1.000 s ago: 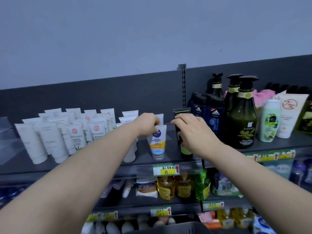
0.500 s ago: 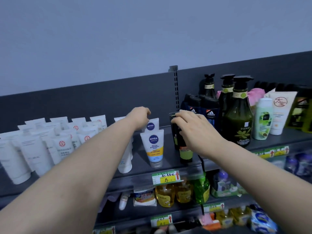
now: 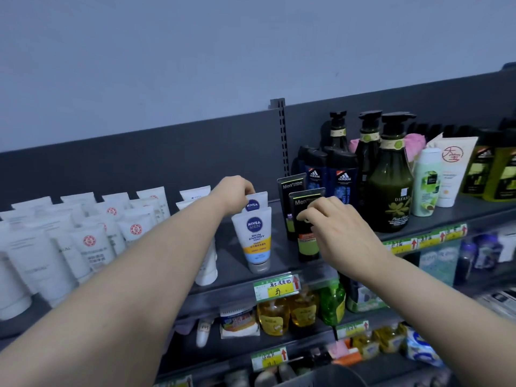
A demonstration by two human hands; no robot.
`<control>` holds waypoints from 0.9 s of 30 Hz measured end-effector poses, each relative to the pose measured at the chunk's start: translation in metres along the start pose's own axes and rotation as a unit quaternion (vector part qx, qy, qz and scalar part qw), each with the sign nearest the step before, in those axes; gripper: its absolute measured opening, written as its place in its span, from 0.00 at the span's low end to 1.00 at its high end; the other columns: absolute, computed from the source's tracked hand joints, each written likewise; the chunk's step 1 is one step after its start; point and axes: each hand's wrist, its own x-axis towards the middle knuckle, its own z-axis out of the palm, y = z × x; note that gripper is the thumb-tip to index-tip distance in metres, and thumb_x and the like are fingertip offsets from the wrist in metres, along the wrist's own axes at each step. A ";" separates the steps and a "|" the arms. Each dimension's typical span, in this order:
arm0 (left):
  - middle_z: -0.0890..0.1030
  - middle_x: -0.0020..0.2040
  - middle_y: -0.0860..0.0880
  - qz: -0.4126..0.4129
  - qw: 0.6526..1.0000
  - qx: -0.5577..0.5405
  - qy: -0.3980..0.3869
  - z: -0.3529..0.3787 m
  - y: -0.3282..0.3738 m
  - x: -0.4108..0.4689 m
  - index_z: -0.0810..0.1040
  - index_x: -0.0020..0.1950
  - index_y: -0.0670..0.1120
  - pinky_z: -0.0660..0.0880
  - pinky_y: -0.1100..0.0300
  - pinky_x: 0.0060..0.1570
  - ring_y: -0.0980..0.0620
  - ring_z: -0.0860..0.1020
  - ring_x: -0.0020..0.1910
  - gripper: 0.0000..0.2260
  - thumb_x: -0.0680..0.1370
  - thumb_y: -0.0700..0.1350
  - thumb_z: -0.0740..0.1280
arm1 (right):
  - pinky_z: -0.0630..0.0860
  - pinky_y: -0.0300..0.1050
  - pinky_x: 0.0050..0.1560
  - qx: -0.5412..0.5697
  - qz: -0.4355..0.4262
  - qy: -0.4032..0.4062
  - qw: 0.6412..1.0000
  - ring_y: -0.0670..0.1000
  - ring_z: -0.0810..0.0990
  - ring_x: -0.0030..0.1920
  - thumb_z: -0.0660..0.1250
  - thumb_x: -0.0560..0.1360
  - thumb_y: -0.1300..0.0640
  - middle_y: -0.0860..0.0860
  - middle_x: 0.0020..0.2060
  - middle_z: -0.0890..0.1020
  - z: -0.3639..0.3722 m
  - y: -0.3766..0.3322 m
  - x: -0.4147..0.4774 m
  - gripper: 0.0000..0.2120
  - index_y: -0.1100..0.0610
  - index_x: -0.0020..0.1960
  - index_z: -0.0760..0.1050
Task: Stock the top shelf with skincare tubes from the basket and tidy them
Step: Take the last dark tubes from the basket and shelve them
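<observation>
My left hand [image 3: 234, 195] is pinching the top of the back Nivea tube [image 3: 258, 203] up on the top shelf [image 3: 282, 254]. My right hand [image 3: 343, 233] has its fingers curled round the front black Men tube [image 3: 307, 247], just right of my left hand.

Top shelf [image 3: 279, 263]: matt dark metal | Nivea tube [image 3: 254, 236]: smooth white plastic | pump bottle [image 3: 391, 188]: glossy dark-green plastic | price tag [image 3: 276, 287]: paper

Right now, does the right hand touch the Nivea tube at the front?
No, the right hand holds the front black tube, apart from the front Nivea tube.
</observation>
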 end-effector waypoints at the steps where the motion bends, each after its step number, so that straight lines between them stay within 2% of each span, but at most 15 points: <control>1: 0.82 0.48 0.49 -0.001 1.000 -0.005 -0.002 0.001 0.000 0.000 0.82 0.49 0.47 0.75 0.56 0.47 0.50 0.76 0.43 0.11 0.75 0.36 0.63 | 0.64 0.43 0.41 0.004 0.001 -0.007 1.000 0.56 0.76 0.48 0.70 0.65 0.67 0.50 0.49 0.77 0.000 -0.001 0.000 0.21 0.52 0.55 0.76; 3: 0.83 0.50 0.49 -0.013 1.000 -0.020 -0.005 0.001 0.001 -0.001 0.82 0.51 0.47 0.75 0.58 0.47 0.50 0.77 0.45 0.11 0.75 0.37 0.64 | 0.63 0.42 0.41 0.006 0.002 -0.013 1.000 0.55 0.76 0.49 0.70 0.65 0.66 0.49 0.49 0.77 0.000 -0.002 0.000 0.20 0.52 0.55 0.76; 6: 0.82 0.57 0.47 -0.038 0.997 -0.063 0.022 -0.008 0.002 -0.006 0.80 0.60 0.45 0.73 0.60 0.58 0.48 0.79 0.56 0.13 0.76 0.38 0.66 | 0.63 0.43 0.42 0.022 -0.008 -0.006 1.000 0.56 0.76 0.49 0.69 0.67 0.66 0.50 0.49 0.78 -0.002 -0.004 0.001 0.17 0.53 0.54 0.77; 8: 0.81 0.60 0.47 -0.049 0.994 -0.075 0.056 -0.022 0.000 -0.017 0.79 0.62 0.45 0.71 0.60 0.62 0.48 0.78 0.61 0.15 0.77 0.36 0.65 | 0.64 0.45 0.41 0.034 -0.019 -0.009 0.999 0.57 0.76 0.49 0.68 0.67 0.66 0.51 0.49 0.78 -0.005 -0.008 0.001 0.16 0.54 0.53 0.77; 10: 0.81 0.61 0.46 -0.067 0.993 -0.063 0.075 -0.040 -0.005 -0.035 0.79 0.63 0.45 0.71 0.59 0.62 0.47 0.77 0.61 0.15 0.77 0.36 0.64 | 0.65 0.46 0.41 0.042 -0.035 -0.023 0.998 0.57 0.76 0.50 0.67 0.68 0.65 0.51 0.50 0.78 -0.007 -0.014 0.004 0.16 0.54 0.55 0.77; 15: 0.79 0.61 0.48 -0.120 0.990 -0.005 0.075 -0.079 -0.033 -0.091 0.78 0.62 0.45 0.73 0.59 0.51 0.48 0.77 0.58 0.14 0.79 0.36 0.62 | 0.68 0.48 0.46 0.084 -0.077 -0.040 0.993 0.56 0.74 0.55 0.64 0.70 0.64 0.49 0.53 0.77 -0.015 -0.046 0.014 0.17 0.52 0.58 0.75; 21: 0.80 0.60 0.48 -0.120 0.989 0.018 0.088 -0.100 -0.076 -0.119 0.78 0.62 0.45 0.74 0.56 0.59 0.48 0.77 0.59 0.13 0.78 0.38 0.64 | 0.73 0.52 0.49 0.134 -0.068 -0.019 0.989 0.58 0.75 0.55 0.63 0.72 0.63 0.51 0.52 0.78 -0.015 -0.099 0.032 0.16 0.53 0.58 0.75; 27: 0.80 0.62 0.48 -0.050 0.993 -0.001 0.109 -0.100 -0.113 -0.116 0.78 0.62 0.46 0.73 0.55 0.63 0.48 0.77 0.61 0.14 0.78 0.40 0.66 | 0.73 0.52 0.54 0.146 0.019 -0.002 0.989 0.56 0.73 0.58 0.61 0.75 0.61 0.51 0.55 0.77 -0.010 -0.146 0.046 0.15 0.53 0.60 0.74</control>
